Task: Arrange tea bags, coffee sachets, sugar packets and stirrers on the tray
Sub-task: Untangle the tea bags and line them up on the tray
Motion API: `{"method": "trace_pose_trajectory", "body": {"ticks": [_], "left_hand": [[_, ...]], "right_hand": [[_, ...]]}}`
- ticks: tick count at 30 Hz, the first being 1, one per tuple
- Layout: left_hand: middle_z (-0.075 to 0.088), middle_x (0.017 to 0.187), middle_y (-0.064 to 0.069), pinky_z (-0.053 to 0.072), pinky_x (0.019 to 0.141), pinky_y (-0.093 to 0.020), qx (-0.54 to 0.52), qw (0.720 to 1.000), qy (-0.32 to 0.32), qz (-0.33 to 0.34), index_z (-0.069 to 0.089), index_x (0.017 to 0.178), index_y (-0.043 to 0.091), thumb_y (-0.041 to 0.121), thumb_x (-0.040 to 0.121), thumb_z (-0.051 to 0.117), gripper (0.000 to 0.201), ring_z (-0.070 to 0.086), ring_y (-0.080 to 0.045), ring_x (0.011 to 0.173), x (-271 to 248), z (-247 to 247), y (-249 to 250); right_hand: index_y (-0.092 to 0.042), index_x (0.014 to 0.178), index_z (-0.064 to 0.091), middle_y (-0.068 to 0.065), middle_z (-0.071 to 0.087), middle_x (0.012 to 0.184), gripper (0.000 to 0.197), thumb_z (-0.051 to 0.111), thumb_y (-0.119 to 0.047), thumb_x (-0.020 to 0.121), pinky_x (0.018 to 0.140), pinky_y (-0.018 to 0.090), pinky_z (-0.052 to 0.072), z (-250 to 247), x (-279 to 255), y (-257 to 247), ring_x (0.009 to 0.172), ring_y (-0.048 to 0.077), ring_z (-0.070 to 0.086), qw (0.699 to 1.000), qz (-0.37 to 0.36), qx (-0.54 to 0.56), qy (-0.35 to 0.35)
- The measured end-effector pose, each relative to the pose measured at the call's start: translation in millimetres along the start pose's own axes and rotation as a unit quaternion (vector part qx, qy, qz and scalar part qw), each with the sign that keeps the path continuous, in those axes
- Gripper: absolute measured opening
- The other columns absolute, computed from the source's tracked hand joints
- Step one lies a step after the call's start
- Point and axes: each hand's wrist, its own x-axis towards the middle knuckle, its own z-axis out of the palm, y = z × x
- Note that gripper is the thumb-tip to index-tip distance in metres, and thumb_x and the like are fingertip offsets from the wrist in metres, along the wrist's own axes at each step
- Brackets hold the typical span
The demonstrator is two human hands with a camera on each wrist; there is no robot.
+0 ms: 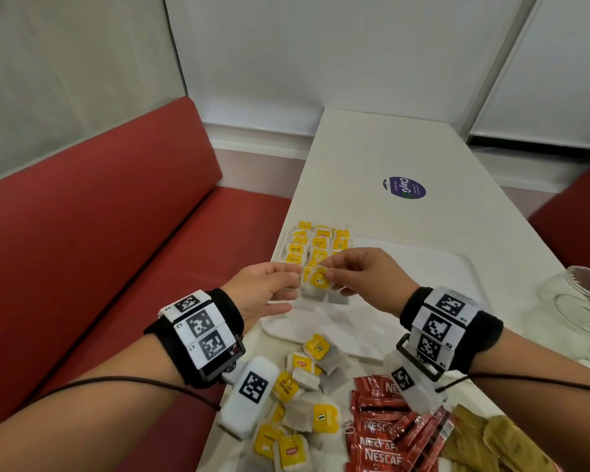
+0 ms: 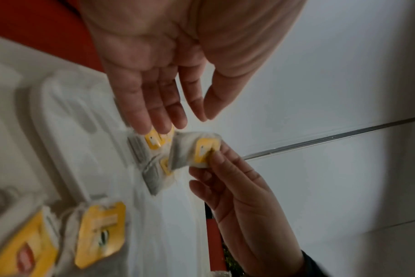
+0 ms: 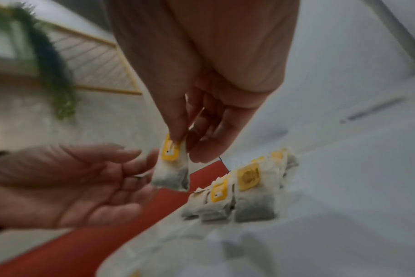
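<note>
Yellow-tagged and pale, a tea bag [image 1: 318, 280] hangs from the right hand [image 1: 365, 279], whose thumb and forefinger pinch its tag above the left part of the white tray [image 1: 457, 267]. Just beside it the left hand [image 1: 263, 294] floats palm-up with fingers straight and slightly spread, gripping nothing. Behind the held bag, rows of tea bags [image 1: 317, 245] lie side by side at the tray's far left corner. Nearer the person, loose tea bags [image 1: 304, 396] are scattered on the white table [image 1: 372, 148], with red Nescafé sachets [image 1: 385, 434] and brown packets [image 1: 498, 441] to their right. At the table's right edge stands a glass jar [image 1: 579, 308]. Red bench seating [image 1: 116, 250] runs along the left.
</note>
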Motion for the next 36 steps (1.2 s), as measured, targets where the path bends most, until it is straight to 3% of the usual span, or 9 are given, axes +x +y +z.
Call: {"method": "trace_pose_trajectory", "body": {"ticks": [3,9,13,17,21,23,26,32,36], "left_hand": [[0.063,0.084,-0.001,0.049,0.075,-0.028,-0.004,1.000,0.029,0.001,0.062,0.098,0.016,0.008,0.092,0.052,0.014,0.059,-0.012,0.073,-2,-12,0],[0.063,0.081,-0.002,0.049,0.072,-0.026,-0.018,0.998,0.052,0.008,0.062,0.094,0.014,0.005,0.093,0.049,0.016,0.060,-0.013,0.071,-7,-31,2],[0.063,0.079,-0.002,0.049,0.069,-0.024,-0.016,0.999,0.048,0.006,0.061,0.094,0.014,0.003,0.091,0.051,0.015,0.060,-0.012,0.069,-8,-41,1],[0.061,0.074,0.000,0.050,0.056,-0.016,0.009,0.999,0.031,0.001,0.060,0.092,0.013,0.003,0.089,0.055,0.012,0.059,-0.007,0.061,-10,-43,-2],[0.059,0.074,-0.001,0.046,0.052,-0.015,0.148,0.988,-0.033,0.022,0.062,0.086,0.016,0.004,0.084,0.064,0.012,0.055,-0.005,0.057,-19,-35,-8],[0.060,0.084,0.004,0.046,0.058,-0.015,0.310,0.946,-0.073,0.063,0.064,0.087,0.022,0.014,0.079,0.074,0.015,0.054,-0.003,0.062,-31,-27,-12],[0.052,0.110,0.010,0.049,0.084,-0.025,0.511,0.843,-0.134,0.098,0.063,0.105,0.033,0.039,0.067,0.081,0.043,0.054,-0.006,0.093,-55,-12,-19],[0.020,0.143,0.009,0.034,0.108,-0.033,0.697,0.689,-0.148,0.135,0.022,0.140,0.040,0.064,0.048,0.080,0.112,0.027,-0.014,0.129,-92,5,-53],[0.011,0.147,0.003,0.039,0.103,-0.038,0.743,0.648,-0.114,0.118,0.005,0.140,0.043,0.062,0.051,0.079,0.117,0.029,-0.022,0.129,-102,12,-70]], "right_hand": [[-0.026,0.085,0.071,-0.004,0.067,0.072,0.012,0.068,-0.015,0.086,0.062,0.020,0.052,7,14,-3,0.063,0.006,0.060,0.991,-0.007,-0.126,-0.054],[-0.023,0.087,0.072,0.005,0.069,0.075,0.010,0.070,-0.014,0.083,0.050,0.016,0.046,37,40,-14,0.059,0.007,0.061,0.967,0.014,-0.188,-0.170],[-0.026,0.082,0.071,-0.003,0.064,0.064,0.006,0.071,-0.020,0.082,0.054,0.019,0.046,50,59,-12,0.056,0.008,0.059,0.961,0.014,-0.253,-0.110],[-0.030,0.088,0.068,-0.013,0.056,0.070,0.010,0.071,-0.036,0.080,0.075,0.029,0.050,48,65,-8,0.078,0.011,0.060,0.945,-0.008,-0.325,-0.037],[-0.026,0.095,0.069,-0.011,0.054,0.069,0.011,0.067,-0.026,0.084,0.061,0.020,0.038,32,40,-15,0.064,0.004,0.051,0.948,-0.047,-0.313,-0.038],[-0.028,0.093,0.070,-0.009,0.056,0.068,0.010,0.066,-0.024,0.085,0.061,0.020,0.040,23,19,-17,0.062,0.004,0.051,0.949,-0.057,-0.305,-0.055],[-0.032,0.089,0.069,-0.009,0.054,0.062,0.008,0.067,-0.026,0.085,0.058,0.016,0.038,14,-17,-16,0.057,0.003,0.049,0.951,-0.068,-0.294,-0.070],[-0.038,0.090,0.070,-0.018,0.062,0.067,0.007,0.068,-0.037,0.083,0.061,0.015,0.041,7,-81,-7,0.063,-0.003,0.057,0.942,-0.075,-0.300,-0.132],[-0.039,0.094,0.068,-0.017,0.066,0.077,0.013,0.065,-0.043,0.083,0.074,0.029,0.052,12,-106,-2,0.073,-0.001,0.061,0.928,-0.077,-0.327,-0.162]]}}
